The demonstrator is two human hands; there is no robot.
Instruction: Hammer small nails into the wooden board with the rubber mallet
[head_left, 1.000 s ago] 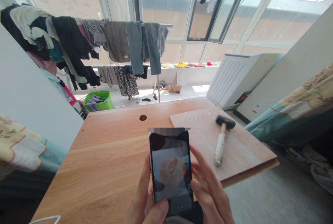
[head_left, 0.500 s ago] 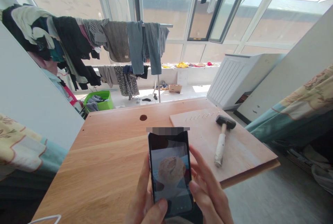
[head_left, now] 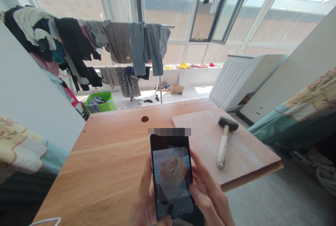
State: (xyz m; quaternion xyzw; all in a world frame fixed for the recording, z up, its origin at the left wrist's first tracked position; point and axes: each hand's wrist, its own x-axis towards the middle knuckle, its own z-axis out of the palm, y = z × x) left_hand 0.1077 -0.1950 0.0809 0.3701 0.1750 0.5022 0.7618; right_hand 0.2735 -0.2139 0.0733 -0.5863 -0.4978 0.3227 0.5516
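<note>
A smartphone (head_left: 172,180) is held upright over the near edge of the wooden table (head_left: 105,159). Its lit screen displays a picture of a round, bread-like thing. My left hand (head_left: 144,194) wraps the phone's left side, its thumb at the lower edge of the screen. Round the right side closes my right hand (head_left: 207,191), with the thumb lying along the phone's edge. To the right, a hammer (head_left: 222,152) with a black head and a worn whitish handle lies on a thin board (head_left: 244,152). Several nails (head_left: 204,117) stand in a row near the board's far edge.
A round hole (head_left: 145,119) pierces the table. Behind it, clothes (head_left: 119,42) hang on a drying rack near a green basket (head_left: 106,105). A white ribbed cabinet (head_left: 228,79) stands at the back right, and curtains (head_left: 301,100) hang at both sides. A white cable (head_left: 49,219) lies front left.
My left thumb has slid down from the lower part of the screen to its bottom edge. The phone and my right hand have shifted very slightly; the hammer lies as before.
</note>
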